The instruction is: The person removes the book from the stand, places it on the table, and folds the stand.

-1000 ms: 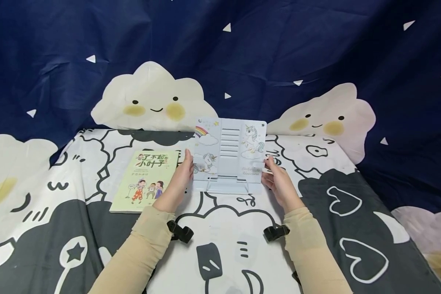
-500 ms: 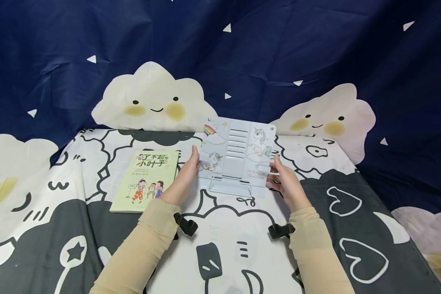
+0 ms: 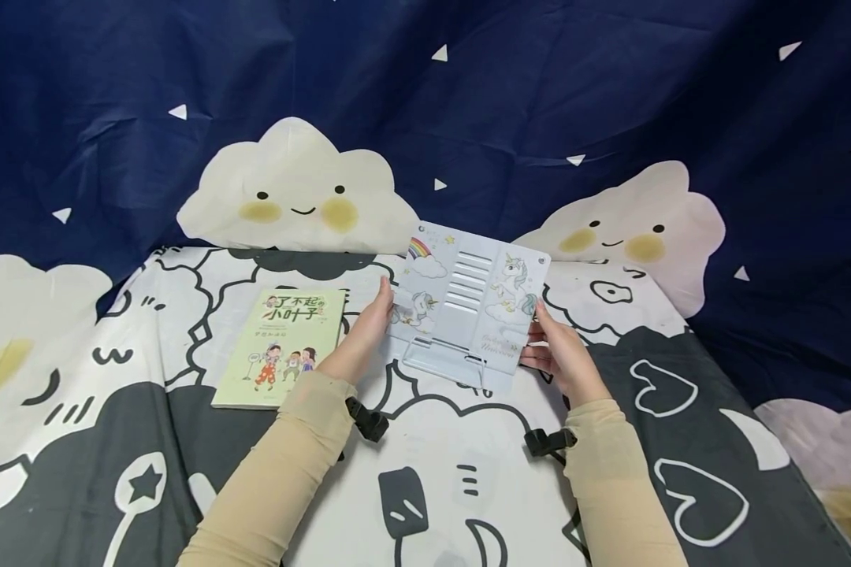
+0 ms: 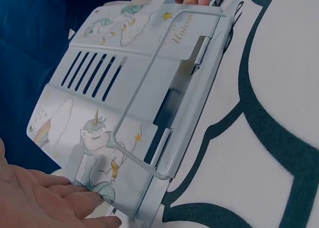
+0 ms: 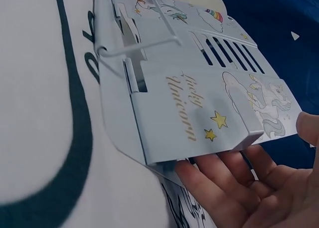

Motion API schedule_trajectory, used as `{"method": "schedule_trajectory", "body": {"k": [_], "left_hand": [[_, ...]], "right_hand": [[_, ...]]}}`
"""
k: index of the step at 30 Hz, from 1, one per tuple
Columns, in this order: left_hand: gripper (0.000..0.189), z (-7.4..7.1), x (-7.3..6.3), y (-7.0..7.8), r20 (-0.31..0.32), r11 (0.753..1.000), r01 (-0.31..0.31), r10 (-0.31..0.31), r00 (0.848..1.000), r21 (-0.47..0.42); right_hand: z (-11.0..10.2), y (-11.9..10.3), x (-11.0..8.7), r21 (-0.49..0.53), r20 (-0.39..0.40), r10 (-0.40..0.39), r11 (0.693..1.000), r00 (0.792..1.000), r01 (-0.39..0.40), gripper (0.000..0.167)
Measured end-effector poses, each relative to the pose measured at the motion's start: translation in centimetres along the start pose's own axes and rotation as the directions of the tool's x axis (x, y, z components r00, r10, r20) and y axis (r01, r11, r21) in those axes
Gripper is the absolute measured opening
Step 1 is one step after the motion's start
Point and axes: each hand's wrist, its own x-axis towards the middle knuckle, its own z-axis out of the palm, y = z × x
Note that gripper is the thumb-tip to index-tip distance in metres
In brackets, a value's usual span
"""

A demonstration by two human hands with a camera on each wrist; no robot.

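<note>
Nearest are two beige sleeves (image 3: 269, 465), leading up to the hands. The left hand (image 3: 360, 335) supports a side edge with loosely extended fingers, thumb standing apart. The right hand (image 3: 566, 358) grips the opposite side, fingers bent behind the edge.

Between them is the pale stand (image 3: 457, 324), leaning back and slightly skewed above the white sheet (image 3: 510, 472); whether its base touches the cloth I cannot tell. It looks like thin metal or hard plastic: probably light, rigid and unlikely to break, but smooth enough to slide from slack fingers. The wire (image 5: 139, 48) at its lower front looks likely to swing, so it makes a poor handle. The firm side edges beside the small tabs (image 5: 249, 120) seem best, one hand each side.

Left of the stand a green book (image 3: 280, 350) lies flat. Farthest back hangs the dark blue curtain (image 3: 468, 94)
</note>
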Motion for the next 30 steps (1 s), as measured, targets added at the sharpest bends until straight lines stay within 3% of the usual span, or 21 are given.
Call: {"method": "schedule_trajectory", "body": {"k": [12,16,20,28,30], "left_hand": [[0.087,0.0,-0.5,0.1,-0.009,1.000,-0.006,0.006,1.000,-0.018],[0.088,0.4,-1.6,0.1,-0.034,1.000,0.015,-0.015,0.999,-0.005],[0.087,1.3,-2.9,-0.2,-0.050,0.999,0.038,-0.038,0.998,0.005],[0.082,3.7,-5.2,-0.9,0.005,1.000,-0.012,0.012,1.000,-0.009],[0.083,4.3,-5.6,-1.1,0.021,1.000,0.001,-0.001,1.000,0.000]], "right_hand": [[-0.6,0.0,-0.2,0.014,-0.004,-0.050,0.999,0.999,0.050,0.079],[-0.6,-0.1,-0.5,0.082,-0.009,-0.066,0.994,0.998,0.066,0.072],[-0.7,-0.2,-0.6,0.135,0.000,-0.085,0.987,0.996,0.084,0.077],[-0.7,-0.3,-0.6,0.162,0.034,-0.106,0.982,0.994,0.099,0.077],[-0.8,-0.4,-0.6,0.162,0.038,-0.105,0.982,0.994,0.098,0.079]]}}
